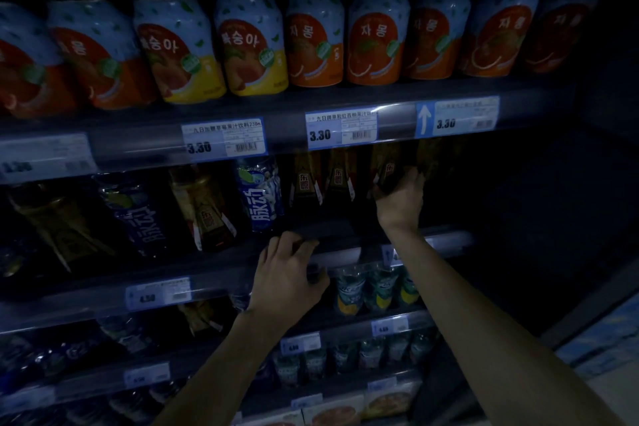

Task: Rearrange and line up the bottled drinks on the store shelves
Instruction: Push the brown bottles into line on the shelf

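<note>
On the second shelf stand dark bottles with gold and red labels (306,180), a blue-labelled bottle (259,194) and another gold-labelled bottle (204,207). My right hand (401,199) reaches into that shelf and wraps around one dark bottle (387,166) at the right of the row. My left hand (288,273) rests with curled fingers on the front edge of the same shelf (221,263), below the dark bottles. Whether it holds anything I cannot tell in the dim light.
The top shelf carries a row of fruit-drink cans (316,38) above price tags (340,130). Lower shelves hold green-capped bottles (366,287) and further dim bottles (311,363). A dark wall closes the shelving on the right.
</note>
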Tool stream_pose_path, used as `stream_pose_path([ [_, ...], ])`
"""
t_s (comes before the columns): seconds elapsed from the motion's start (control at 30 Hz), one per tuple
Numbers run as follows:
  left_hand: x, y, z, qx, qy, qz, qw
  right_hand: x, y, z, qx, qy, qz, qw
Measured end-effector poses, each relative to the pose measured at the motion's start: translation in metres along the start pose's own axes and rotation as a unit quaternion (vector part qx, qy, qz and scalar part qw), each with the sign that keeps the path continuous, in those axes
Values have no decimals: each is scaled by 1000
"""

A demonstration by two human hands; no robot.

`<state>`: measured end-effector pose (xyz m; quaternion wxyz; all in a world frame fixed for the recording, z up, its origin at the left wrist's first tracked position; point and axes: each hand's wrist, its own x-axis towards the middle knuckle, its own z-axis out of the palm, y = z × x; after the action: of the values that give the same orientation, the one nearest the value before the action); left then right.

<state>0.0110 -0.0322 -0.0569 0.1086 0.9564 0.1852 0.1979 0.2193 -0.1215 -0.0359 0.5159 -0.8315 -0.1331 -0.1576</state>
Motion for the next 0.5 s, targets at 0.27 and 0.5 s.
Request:
stream_pose_path([
  [0.27,3,1,1,-22,-13,-20,999,-1,-1,-1,4,-19,2,1000],
  [0.5,2,-2,-7,-11,-27,-22,999,-21,-11,-13,14,-6,-14,1000],
])
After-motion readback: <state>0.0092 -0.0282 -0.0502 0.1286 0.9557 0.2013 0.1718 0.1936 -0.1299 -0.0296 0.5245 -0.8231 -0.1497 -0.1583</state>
